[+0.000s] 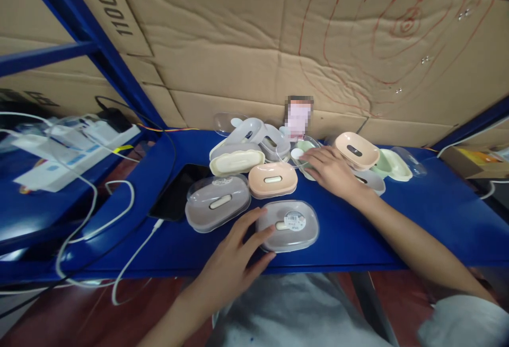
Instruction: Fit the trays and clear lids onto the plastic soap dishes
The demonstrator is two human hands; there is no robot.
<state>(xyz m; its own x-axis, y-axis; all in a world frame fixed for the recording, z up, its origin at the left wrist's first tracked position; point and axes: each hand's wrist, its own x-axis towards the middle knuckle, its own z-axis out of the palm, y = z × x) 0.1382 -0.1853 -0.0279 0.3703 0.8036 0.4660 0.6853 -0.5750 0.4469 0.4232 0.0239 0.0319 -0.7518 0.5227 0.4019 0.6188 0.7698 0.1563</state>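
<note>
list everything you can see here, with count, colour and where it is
grey lidded soap box: 1, grey with clear lid, front centre of the shelf
second grey soap box: 1, grey with clear lid, left of the first
peach soap box: 1, peach, behind those two
cream soap box: 1, cream, back left of the pile
peach tray: 1, peach, right of the pile
green tray: 1, pale green, far right
phone: 1, black, left of the boxes, on a white cable
blue shelf: 1, blue, under it all
cardboard: brown sheets, behind the shelf
left hand: fingers on the front grey box
right hand: flat on the pile's right side
</note>
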